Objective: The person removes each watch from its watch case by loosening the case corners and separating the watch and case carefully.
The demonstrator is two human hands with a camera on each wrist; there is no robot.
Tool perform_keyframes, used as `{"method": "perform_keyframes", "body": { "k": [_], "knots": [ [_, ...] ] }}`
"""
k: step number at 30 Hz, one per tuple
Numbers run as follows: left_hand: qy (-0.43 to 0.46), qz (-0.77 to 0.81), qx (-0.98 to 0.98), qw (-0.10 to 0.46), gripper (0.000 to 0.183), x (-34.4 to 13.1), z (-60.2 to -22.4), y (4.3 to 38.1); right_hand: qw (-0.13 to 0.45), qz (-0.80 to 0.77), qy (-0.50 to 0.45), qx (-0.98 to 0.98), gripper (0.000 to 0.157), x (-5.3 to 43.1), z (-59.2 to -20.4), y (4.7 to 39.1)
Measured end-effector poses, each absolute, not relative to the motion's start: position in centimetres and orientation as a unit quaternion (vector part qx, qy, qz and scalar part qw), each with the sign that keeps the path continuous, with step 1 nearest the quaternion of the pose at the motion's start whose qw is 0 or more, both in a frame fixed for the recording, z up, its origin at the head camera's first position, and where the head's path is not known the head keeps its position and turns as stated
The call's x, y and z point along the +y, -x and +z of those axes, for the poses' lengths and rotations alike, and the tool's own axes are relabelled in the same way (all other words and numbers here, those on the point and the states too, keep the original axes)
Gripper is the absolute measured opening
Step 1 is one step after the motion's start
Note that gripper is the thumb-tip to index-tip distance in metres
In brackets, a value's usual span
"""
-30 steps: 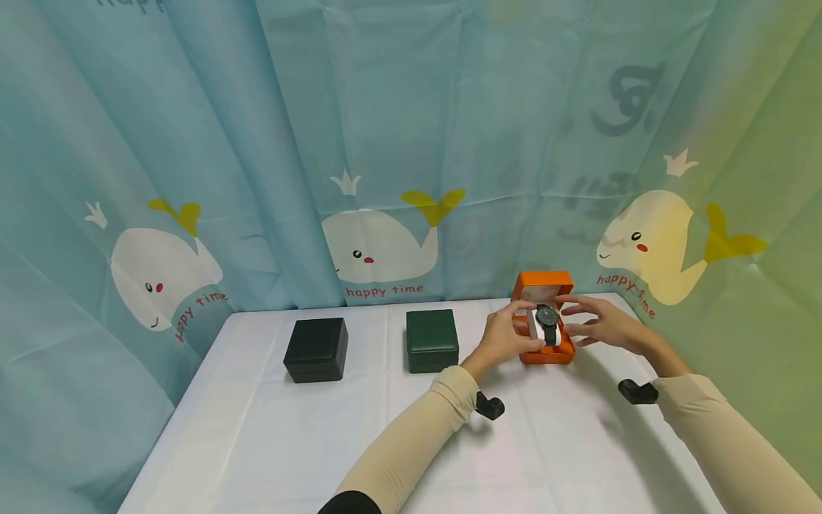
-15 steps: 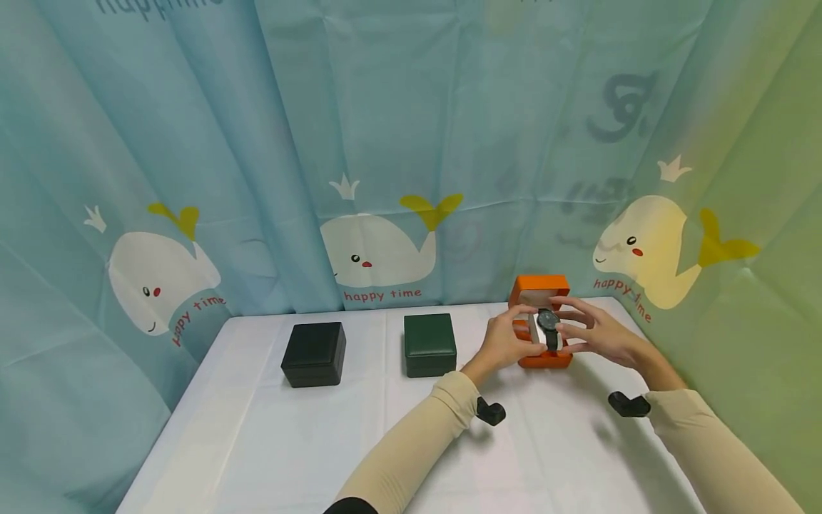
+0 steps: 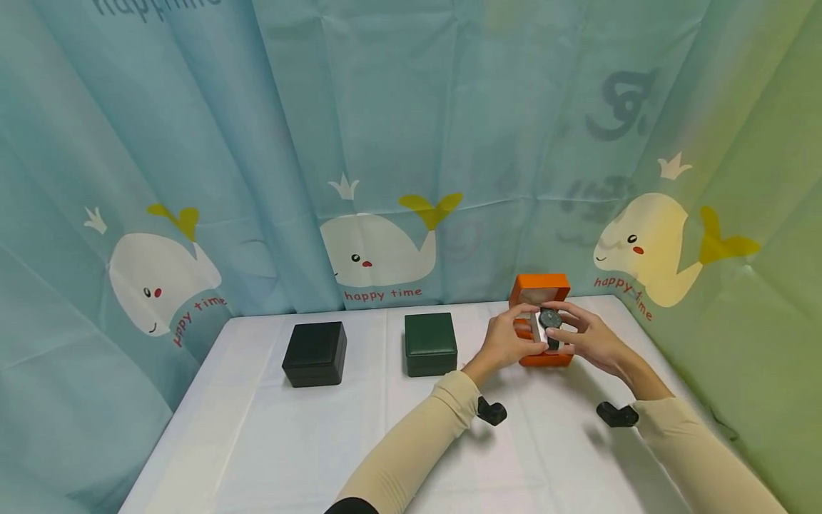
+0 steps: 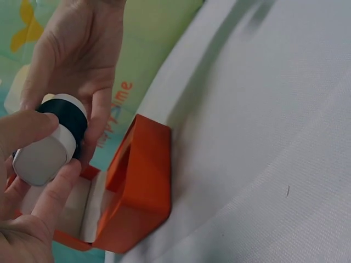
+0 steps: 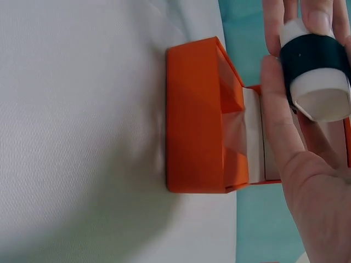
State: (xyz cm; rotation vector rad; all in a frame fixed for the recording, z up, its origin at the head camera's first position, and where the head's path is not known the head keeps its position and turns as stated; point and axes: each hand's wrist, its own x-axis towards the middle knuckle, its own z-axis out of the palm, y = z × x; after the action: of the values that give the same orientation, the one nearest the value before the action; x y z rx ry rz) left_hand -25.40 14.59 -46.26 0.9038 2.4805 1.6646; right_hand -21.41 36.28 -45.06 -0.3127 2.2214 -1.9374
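Head view: the orange box (image 3: 544, 361) stands open on the white bench (image 3: 398, 435), its lid (image 3: 541, 280) raised at the back, toward the curtain (image 3: 385, 107). The dark watch (image 3: 549, 318), wrapped round a white cushion (image 3: 541, 331), is in front of that lid and over the box's base, between the two hands. The left hand (image 3: 507, 340) pinches the cushion from the left, and the right hand (image 3: 594, 343) reaches round the watch from the right, thumb low and forefinger high, so neither hand is clearly nearer. A green box (image 3: 430, 344) sits left of the orange box, with a black box (image 3: 315, 353) farther left. Left wrist view: the cushion appears held clear of the orange box. Its long axis runs from hand to hand, with the strap (image 4: 68, 118) circling it crosswise. Left thumb and fingers press around the near end; the right hand curves about the far side. Right wrist view: the opposite end of the cushion faces this camera, beyond the orange box's open front. A right finger lies along the strap's side, while left fingers grip the farther end. Neither wrist view shows the dial.
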Motion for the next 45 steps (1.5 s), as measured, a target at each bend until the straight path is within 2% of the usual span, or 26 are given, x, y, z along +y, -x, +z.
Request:
{"method": "perform_keyframes", "body": {
  "k": [17, 33, 45],
  "knots": [
    [-0.285, 0.550, 0.784, 0.031, 0.061, 14.3, -46.7, 25.7, 0.082, -0.649, 0.078, 0.752, 0.057, 36.1, -45.3, 21.3],
    [-0.261, 0.624, 0.731, 0.092, 0.061, 14.0, -46.9, 25.9, 0.089, -0.654, 0.068, 0.748, 0.057, 37.3, -44.9, 21.0],
    [-0.240, 0.624, 0.737, 0.095, 0.060, 13.4, -46.9, 25.9, 0.088, -0.672, 0.078, 0.731, 0.060, 38.3, -45.3, 20.8]
  ]
}}
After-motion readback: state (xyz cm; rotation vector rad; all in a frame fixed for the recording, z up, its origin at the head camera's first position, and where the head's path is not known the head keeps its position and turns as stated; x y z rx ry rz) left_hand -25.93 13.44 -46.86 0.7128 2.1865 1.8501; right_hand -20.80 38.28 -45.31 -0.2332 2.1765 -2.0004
